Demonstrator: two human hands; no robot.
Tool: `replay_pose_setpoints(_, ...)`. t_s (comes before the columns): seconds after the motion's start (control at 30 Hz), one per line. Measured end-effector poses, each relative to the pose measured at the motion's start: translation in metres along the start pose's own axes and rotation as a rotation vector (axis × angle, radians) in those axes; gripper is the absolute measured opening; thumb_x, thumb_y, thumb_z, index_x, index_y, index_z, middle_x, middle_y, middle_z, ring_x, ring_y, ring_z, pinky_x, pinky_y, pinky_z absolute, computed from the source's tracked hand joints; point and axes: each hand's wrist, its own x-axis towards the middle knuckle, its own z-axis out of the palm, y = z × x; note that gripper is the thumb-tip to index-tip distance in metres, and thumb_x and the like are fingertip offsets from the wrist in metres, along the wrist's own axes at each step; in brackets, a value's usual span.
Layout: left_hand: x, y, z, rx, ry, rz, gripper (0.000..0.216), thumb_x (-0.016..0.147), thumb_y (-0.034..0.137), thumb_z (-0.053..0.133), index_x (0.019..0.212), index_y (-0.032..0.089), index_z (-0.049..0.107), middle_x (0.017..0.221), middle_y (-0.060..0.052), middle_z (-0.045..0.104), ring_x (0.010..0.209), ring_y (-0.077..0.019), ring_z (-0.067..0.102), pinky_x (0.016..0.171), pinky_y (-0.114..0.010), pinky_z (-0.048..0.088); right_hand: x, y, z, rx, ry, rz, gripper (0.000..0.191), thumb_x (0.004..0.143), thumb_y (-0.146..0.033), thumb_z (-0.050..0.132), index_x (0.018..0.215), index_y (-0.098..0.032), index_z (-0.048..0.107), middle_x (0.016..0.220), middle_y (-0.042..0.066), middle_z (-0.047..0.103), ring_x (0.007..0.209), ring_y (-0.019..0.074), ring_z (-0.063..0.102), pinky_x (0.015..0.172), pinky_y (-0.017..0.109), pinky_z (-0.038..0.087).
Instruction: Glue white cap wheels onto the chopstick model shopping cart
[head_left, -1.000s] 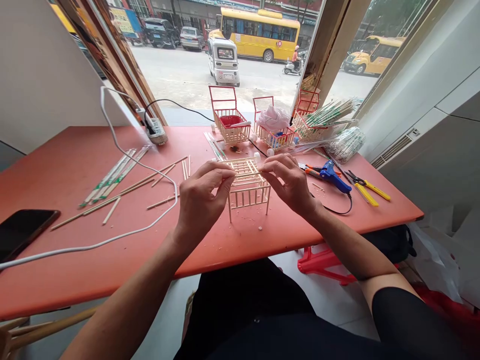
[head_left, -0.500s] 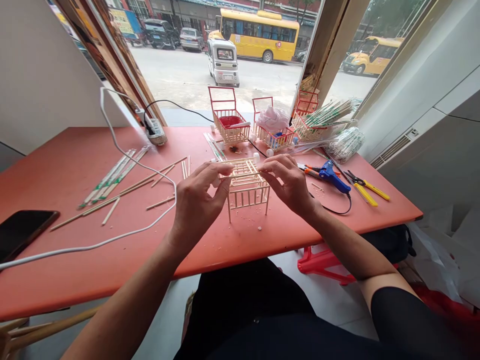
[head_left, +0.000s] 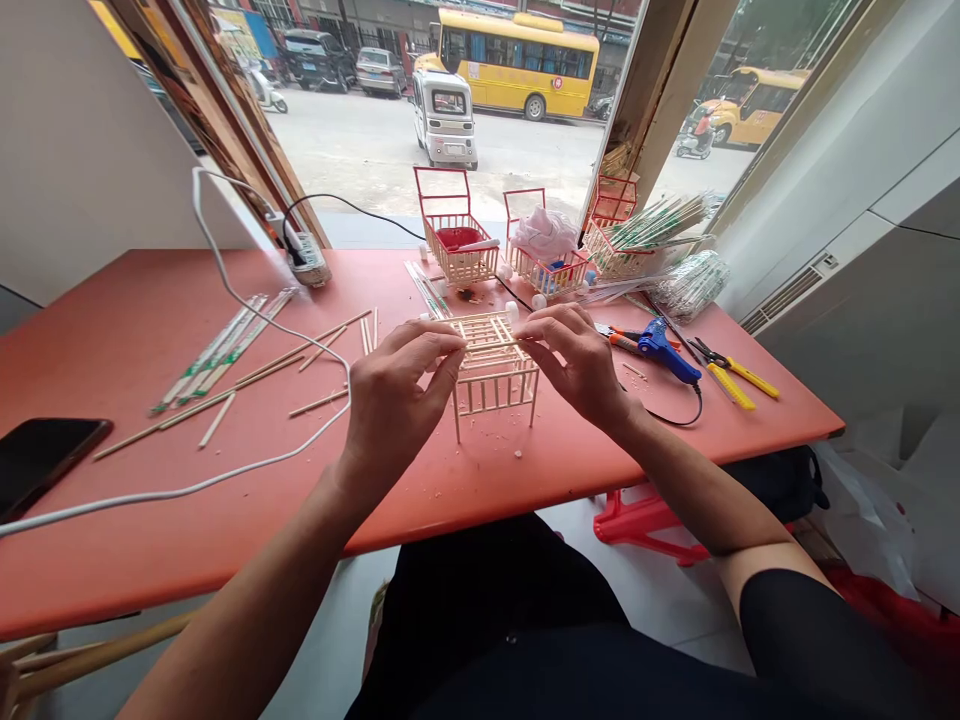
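Both hands pinch a thin wooden stick, one at each end, held level across the top of a small stick frame. My left hand is closed on its left end, thumb against fingertips. My right hand is closed on the right end the same way. The frame stands on the table on thin legs, with a row of short upright bars along its near side. Whether the stick touches the frame I cannot tell. A white roller-like piece shows just behind the frame.
On the red table lie loose sticks, wrapped chopsticks, a phone and a white cable. A blue glue gun and yellow-handled pliers lie right. Small stick carts stand behind.
Both hands keep their pinch on the stick over the frame, with hardly any movement. The whole view has shifted slightly. Outside, scooters have come into sight.
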Motion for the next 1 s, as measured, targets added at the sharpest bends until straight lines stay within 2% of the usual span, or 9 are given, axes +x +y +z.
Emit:
replay_pose_setpoints(0.23,-0.0016,0.0003,-0.0003,-0.029,-0.001,-0.042,0.016,0.108,0.015,0.07,0.099,0.023,0.081,0.106,-0.003,0.087,0.103,-0.0202,0.084,0.089,-0.03,0.067,-0.0005,0.0012,0.0005,0.013,-0.032,0.028,0.016,0.119,-0.03,0.063,0.115,-0.026,0.078,0.115,0.007,0.083,0.111,0.0235,0.073,0.105,0.039,0.056)
replay_pose_setpoints(0.37,-0.0001,0.0002,-0.0005,-0.023,-0.022,-0.063,0.017,0.107,0.017,0.069,0.098,0.024,0.082,0.106,-0.004,0.088,0.102,-0.0211,0.084,0.087,-0.032,0.067,-0.0011,0.0023,0.0,0.004,-0.081,0.075,0.018,0.12,-0.033,0.062,0.116,-0.027,0.079,0.117,0.007,0.083,0.114,0.0247,0.072,0.107,0.042,0.055)
replay_pose_setpoints(0.57,0.0003,-0.0014,-0.0048,0.001,-0.038,-0.075,0.017,0.107,0.019,0.069,0.111,0.025,0.084,0.116,-0.005,0.09,0.107,-0.0239,0.086,0.098,-0.039,0.069,-0.0013,0.0021,0.0002,-0.009,-0.082,0.076,0.017,0.119,-0.031,0.063,0.116,-0.027,0.079,0.118,0.006,0.083,0.114,0.0249,0.072,0.108,0.042,0.054)
replay_pose_setpoints(0.77,0.0029,-0.0015,-0.0066,0.014,-0.073,-0.047,0.015,0.107,0.021,0.072,0.102,0.027,0.084,0.112,-0.004,0.089,0.105,-0.025,0.085,0.094,-0.039,0.068,-0.001,0.0015,-0.0004,-0.008,-0.061,0.04,0.012,0.118,-0.026,0.065,0.117,-0.028,0.077,0.119,0.005,0.083,0.115,0.0245,0.072,0.108,0.042,0.055)
replay_pose_setpoints(1.0,0.0038,-0.0049,-0.0027,0.033,-0.071,-0.032,0.016,0.107,0.02,0.071,0.097,0.027,0.082,0.107,-0.004,0.088,0.103,-0.0263,0.085,0.094,-0.042,0.068,-0.0011,0.0011,-0.0015,-0.016,-0.096,0.074,0.013,0.118,-0.026,0.065,0.119,-0.029,0.077,0.12,0.004,0.083,0.116,0.0251,0.072,0.109,0.044,0.054)
